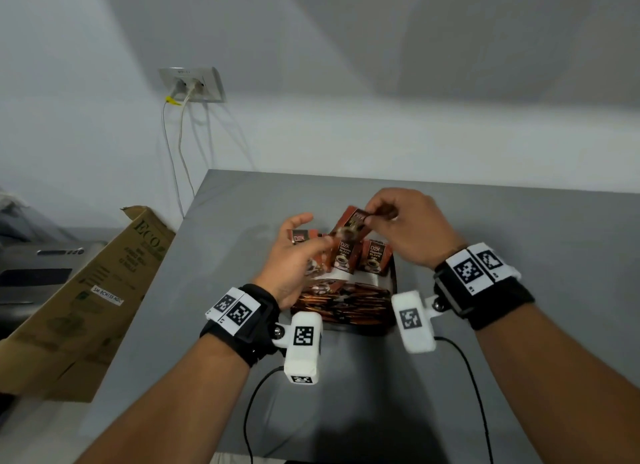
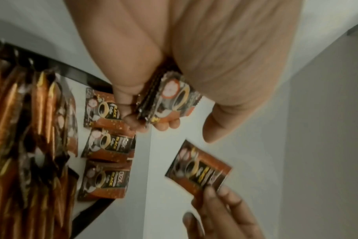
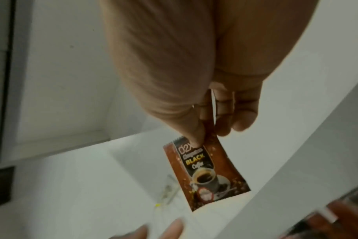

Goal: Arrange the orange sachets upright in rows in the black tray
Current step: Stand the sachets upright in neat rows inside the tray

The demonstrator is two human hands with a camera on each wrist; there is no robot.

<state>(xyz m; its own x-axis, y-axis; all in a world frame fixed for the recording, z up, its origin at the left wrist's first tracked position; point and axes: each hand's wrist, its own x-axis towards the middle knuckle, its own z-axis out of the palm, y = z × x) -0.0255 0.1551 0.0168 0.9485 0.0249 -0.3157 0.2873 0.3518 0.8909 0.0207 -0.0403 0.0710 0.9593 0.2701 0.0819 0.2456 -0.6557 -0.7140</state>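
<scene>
Nearest the head camera, two bare forearms with black wrist straps reach across the grey table [image 1: 519, 221] toward the black tray [image 1: 393, 276]. The left hand [image 1: 294, 255] curls its fingers [image 2: 165, 126] round a small stack of orange coffee sachets [image 2: 170, 100] above the tray's left side. The right hand [image 1: 405, 228] pinches one orange sachet [image 3: 206, 171] by its top edge between thumb and forefinger; it hangs tilted above the far row. Three sachets [image 2: 106, 140] stand upright there, and a packed row [image 1: 346, 304] fills the near side.
</scene>
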